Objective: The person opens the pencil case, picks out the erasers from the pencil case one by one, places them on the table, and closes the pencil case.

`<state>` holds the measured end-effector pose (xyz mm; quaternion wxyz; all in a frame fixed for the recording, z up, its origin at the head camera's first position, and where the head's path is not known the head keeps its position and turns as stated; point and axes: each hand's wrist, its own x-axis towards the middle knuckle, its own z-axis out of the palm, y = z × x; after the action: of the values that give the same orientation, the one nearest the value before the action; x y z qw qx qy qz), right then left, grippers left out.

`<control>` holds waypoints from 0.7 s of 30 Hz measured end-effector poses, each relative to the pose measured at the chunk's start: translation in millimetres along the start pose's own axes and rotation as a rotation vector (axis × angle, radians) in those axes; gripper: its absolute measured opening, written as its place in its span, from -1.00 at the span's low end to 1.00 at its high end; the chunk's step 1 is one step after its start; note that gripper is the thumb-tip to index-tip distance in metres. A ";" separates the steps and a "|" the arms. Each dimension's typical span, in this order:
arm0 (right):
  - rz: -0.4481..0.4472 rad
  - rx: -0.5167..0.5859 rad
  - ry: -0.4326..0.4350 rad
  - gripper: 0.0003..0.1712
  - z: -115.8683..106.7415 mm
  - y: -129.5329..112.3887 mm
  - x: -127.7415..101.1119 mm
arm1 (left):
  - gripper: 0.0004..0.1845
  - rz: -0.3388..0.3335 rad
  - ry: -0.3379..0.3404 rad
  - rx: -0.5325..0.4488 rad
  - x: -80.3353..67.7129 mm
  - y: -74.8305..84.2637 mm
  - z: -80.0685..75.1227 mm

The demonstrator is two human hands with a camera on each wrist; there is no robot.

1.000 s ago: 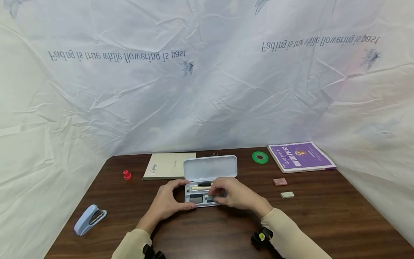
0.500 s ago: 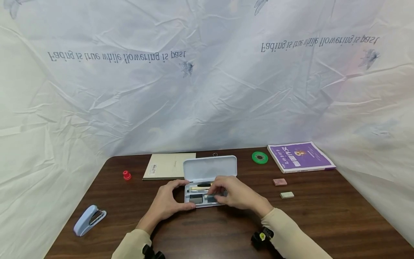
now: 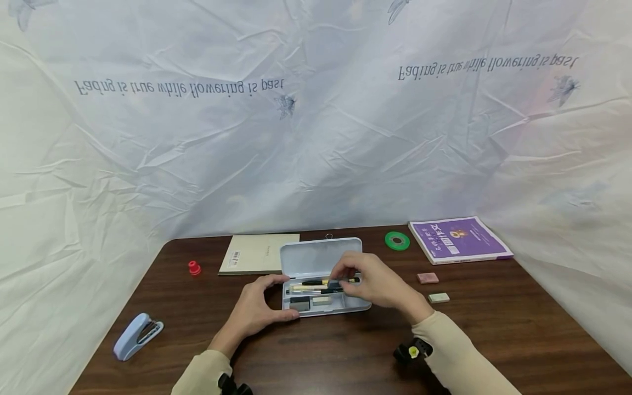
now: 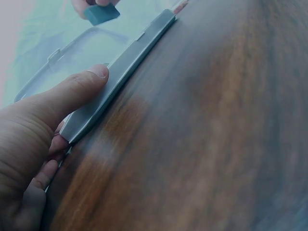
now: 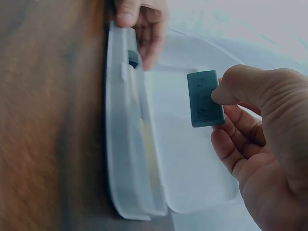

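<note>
An open white pencil case (image 3: 362, 305) lies on the table with its lid (image 3: 320, 257) tipped back. My left hand (image 3: 257, 308) grips its left end, thumb (image 4: 91, 82) along the front wall and fingers behind. Just above the case, my right hand (image 3: 375, 280) pinches a dark green eraser (image 5: 204, 98) marked 4B between thumb and fingers. Several pens and pencils (image 3: 308, 287) fill the back compartment. In the front part sit a dark grey block (image 3: 299, 304) at the left and a small whitish block (image 3: 321, 300) beside it.
Right of the case lie a pink eraser (image 3: 427, 278) and a whitish eraser (image 3: 438, 298). Farther back are a green tape roll (image 3: 397, 240) and a purple book (image 3: 456, 237). A cream notebook (image 3: 257, 252), red cap-like piece (image 3: 195, 268) and blue stapler (image 3: 133, 336) are leftward.
My right hand has lifted the dark eraser up out of the front compartment and slightly right, uncovering the whitish block and the case's right end. My left hand stays in place.
</note>
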<state>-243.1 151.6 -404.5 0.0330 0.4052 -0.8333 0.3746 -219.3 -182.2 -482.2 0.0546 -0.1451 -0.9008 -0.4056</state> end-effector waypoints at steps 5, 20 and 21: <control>0.041 0.024 0.051 -0.68 -18.8 3.2 -8.1 | -0.09 -0.002 0.004 0.000 0.4 -0.5 1.5; 0.160 -0.129 0.192 -0.64 -75.5 39.5 -53.6 | -0.08 0.004 0.007 0.012 0.3 1.2 0.9; 0.167 -0.137 0.197 -0.65 -76.6 41.8 -56.5 | -0.08 0.004 0.007 0.011 0.2 1.3 0.8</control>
<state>-253.6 254.6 -394.7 0.1109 0.2923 -0.8805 0.3565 -219.1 -180.8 -481.8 0.0592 -0.1452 -0.9025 -0.4011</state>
